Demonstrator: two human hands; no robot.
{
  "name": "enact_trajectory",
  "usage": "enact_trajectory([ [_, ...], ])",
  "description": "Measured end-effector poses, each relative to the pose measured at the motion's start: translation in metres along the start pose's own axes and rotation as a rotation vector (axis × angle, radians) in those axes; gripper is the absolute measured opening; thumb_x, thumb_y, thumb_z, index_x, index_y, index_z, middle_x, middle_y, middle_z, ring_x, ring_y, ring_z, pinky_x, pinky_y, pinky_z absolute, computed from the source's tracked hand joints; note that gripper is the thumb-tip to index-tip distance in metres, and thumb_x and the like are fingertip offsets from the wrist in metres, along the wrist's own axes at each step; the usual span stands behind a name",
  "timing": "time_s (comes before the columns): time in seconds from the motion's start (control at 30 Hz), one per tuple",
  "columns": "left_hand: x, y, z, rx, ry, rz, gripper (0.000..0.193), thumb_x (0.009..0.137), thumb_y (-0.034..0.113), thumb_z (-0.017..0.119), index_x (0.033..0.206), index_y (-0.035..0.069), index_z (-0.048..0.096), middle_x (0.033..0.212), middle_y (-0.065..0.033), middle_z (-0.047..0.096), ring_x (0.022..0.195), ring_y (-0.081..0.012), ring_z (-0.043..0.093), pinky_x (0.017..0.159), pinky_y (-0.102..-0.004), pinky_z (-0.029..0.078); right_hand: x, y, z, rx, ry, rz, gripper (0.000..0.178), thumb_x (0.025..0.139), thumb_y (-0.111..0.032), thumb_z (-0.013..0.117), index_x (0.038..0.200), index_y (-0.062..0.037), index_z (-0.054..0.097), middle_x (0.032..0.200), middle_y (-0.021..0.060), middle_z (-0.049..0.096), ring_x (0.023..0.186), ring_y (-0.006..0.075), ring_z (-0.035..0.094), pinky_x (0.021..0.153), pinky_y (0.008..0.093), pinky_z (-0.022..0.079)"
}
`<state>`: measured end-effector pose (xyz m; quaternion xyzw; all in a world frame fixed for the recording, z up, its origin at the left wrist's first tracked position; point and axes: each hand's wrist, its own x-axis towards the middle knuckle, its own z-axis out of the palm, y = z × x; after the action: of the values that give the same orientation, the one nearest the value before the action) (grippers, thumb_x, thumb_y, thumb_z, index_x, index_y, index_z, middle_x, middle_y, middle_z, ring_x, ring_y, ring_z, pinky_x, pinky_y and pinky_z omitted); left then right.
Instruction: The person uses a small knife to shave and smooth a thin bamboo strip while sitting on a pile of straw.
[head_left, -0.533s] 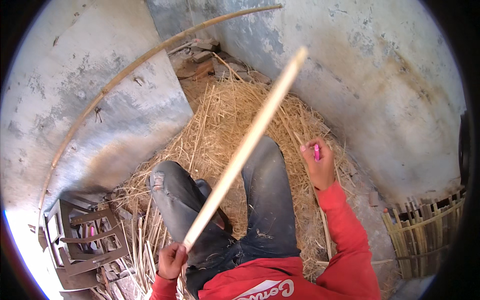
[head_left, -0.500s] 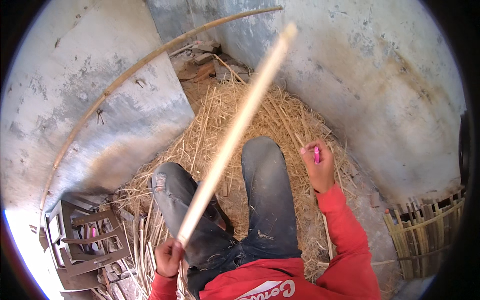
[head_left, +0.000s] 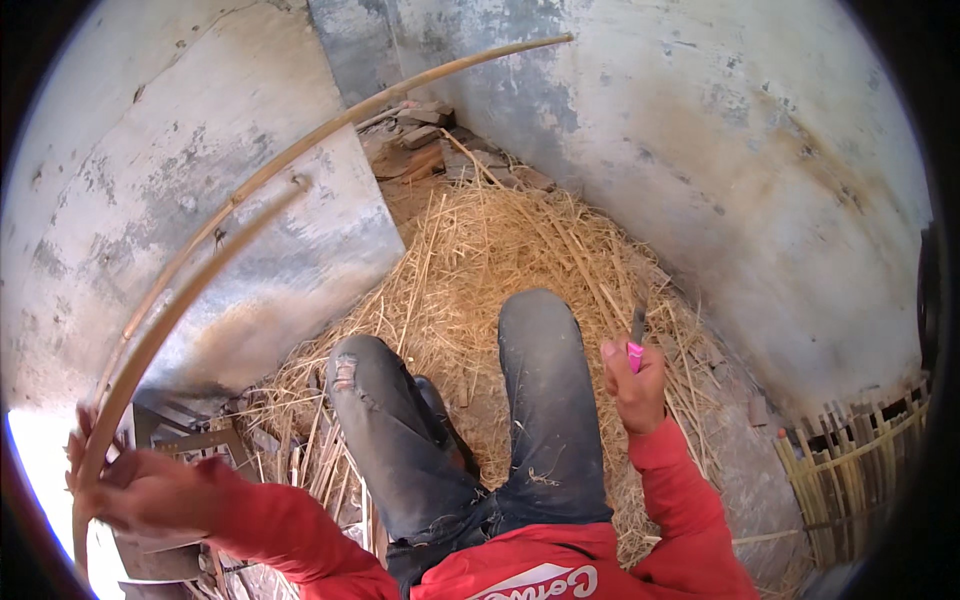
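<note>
At the far left, my left hand (head_left: 150, 490) is closed round a long split bamboo strip (head_left: 200, 285), its fingers showing on the strip's outer side. The strip slants up and to the right, in front of the wall. My right hand (head_left: 637, 388) is a fist above the straw by my right knee. It grips a knife (head_left: 638, 325) with a pink handle, the narrow dark blade pointing away from me. Close beside the strip, a longer bamboo pole (head_left: 330, 125) curves across the view in front of the left wall.
Straw-like shavings (head_left: 500, 235) cover the floor around my knees. Bricks and rubble (head_left: 425, 130) lie in the far corner between plastered walls (head_left: 700, 150). A slatted bamboo fence piece (head_left: 850, 470) stands at right. A brown frame-like object (head_left: 215, 445) sits by my left arm, near loose sticks (head_left: 320, 450).
My left hand has moved far left with the bamboo strip, which swung away from the middle. My right hand has turned and dropped slightly, and the knife blade now shows.
</note>
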<state>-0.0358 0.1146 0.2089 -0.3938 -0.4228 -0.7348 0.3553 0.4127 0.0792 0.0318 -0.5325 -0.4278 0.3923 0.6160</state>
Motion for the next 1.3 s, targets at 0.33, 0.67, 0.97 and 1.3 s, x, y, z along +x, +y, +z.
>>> enact_trajectory([
  [0.33, -0.209, 0.098, 0.003, -1.235, -0.581, -1.149, 0.024, 0.112, 0.030, 0.053, 0.131, 0.017, 0.057, 0.153, -0.0162, 0.056, 0.135, -0.0287, 0.060, 0.111, -0.0469, 0.054, -0.006, -0.023, 0.056, 0.109, -0.006, -0.224, 0.039, 0.102, -0.012, 0.073, 0.076, -0.0056, 0.045, 0.109, 0.0166, 0.073, 0.097, 0.0200, 0.073, 0.081, 0.0363, 0.062],
  [0.67, -0.274, 0.142, -0.016, -1.156, -1.160, -1.635, 0.039, 0.114, 0.028, 0.050, 0.149, 0.010, 0.049, 0.150, -0.0199, 0.057, 0.136, -0.0312, 0.060, 0.104, -0.0435, 0.057, 0.006, 0.000, 0.045, 0.427, 0.275, -0.060, 0.039, 0.101, -0.007, 0.071, 0.079, -0.0125, 0.039, 0.111, 0.0224, 0.073, 0.101, 0.0254, 0.076, 0.072, 0.0404, 0.069],
  [0.97, -0.199, 0.063, -0.061, -0.747, -1.601, -0.814, 0.032, 0.102, 0.012, 0.064, 0.130, -0.004, 0.066, 0.133, -0.0218, 0.068, 0.130, -0.0334, 0.062, 0.107, -0.0442, 0.050, 0.053, 0.008, -0.051, 0.374, 0.451, -0.052, 0.016, 0.098, -0.012, 0.075, 0.103, -0.0033, 0.063, 0.102, 0.0120, 0.075, 0.082, 0.0176, 0.074, 0.065, 0.0279, 0.063],
  [1.3, -0.140, -0.064, -0.109, -0.177, -1.917, -0.434, 0.044, 0.092, 0.033, 0.078, 0.116, -0.004, 0.071, 0.098, -0.0234, 0.075, 0.089, -0.0373, 0.074, 0.082, -0.0441, 0.057, 0.133, 0.032, -0.183, 0.431, 0.603, -0.178, 0.019, 0.097, -0.008, 0.077, 0.103, -0.0041, 0.059, 0.110, 0.0160, 0.076, 0.085, 0.0197, 0.075, 0.069, 0.0264, 0.061],
])
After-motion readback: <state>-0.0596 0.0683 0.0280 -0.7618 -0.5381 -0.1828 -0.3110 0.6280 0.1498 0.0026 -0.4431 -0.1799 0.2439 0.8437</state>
